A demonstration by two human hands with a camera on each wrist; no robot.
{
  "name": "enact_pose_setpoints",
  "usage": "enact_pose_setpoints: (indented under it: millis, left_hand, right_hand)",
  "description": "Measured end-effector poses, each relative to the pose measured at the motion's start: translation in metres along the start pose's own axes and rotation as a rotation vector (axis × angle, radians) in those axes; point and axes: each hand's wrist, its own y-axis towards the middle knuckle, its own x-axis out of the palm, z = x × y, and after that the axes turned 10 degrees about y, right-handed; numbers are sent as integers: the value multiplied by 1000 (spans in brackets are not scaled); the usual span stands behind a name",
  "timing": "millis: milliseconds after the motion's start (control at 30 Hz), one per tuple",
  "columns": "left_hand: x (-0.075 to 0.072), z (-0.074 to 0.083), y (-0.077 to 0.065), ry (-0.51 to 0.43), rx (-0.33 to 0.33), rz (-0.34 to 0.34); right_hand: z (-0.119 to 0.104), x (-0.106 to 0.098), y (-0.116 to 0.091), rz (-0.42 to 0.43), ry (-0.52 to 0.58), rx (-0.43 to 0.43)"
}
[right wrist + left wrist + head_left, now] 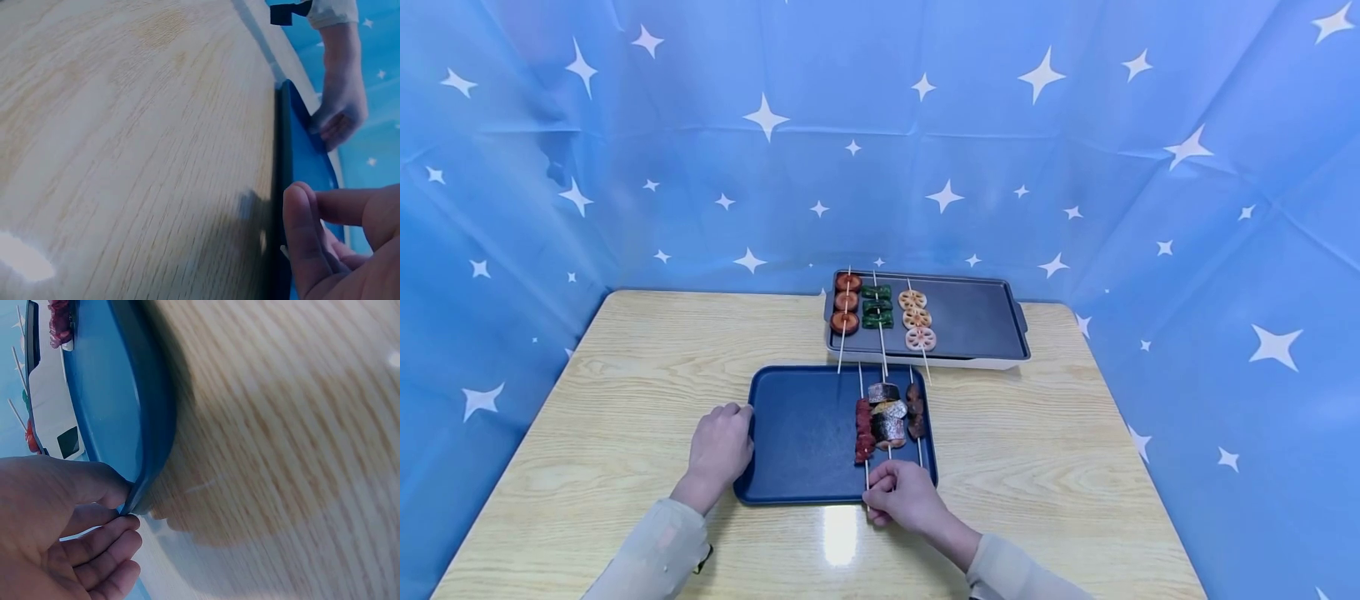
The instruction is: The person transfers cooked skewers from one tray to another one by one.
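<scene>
My left hand (721, 446) pinches the left rim of a dark blue tray (797, 437); the left wrist view shows thumb and fingers on its edge. At the tray's front edge my right hand (904, 497) pinches the lower stick of a red meat skewer (864, 431) between thumb and finger. Beside it lies a thick fish skewer (889, 423), its lower stick partly hidden by that hand. A brown meat skewer (915, 408) lies along the tray's right side. The left half of the tray is bare.
Behind the tray stands a grill plate (973, 317) with a mushroom skewer (846, 302), a green vegetable skewer (877, 307) and a lotus root skewer (917, 318); their sticks overhang its front. A wooden table (1030, 467) lies beneath, with a blue star-patterned curtain (880, 167) around it.
</scene>
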Motion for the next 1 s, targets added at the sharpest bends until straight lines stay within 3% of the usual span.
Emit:
enact_pose_setpoints:
  millis: [1000]
  left_hand:
    - [0, 0, -1, -11, -7, -17]
  right_hand:
    - [-2, -5, 1, -18, -82, -30]
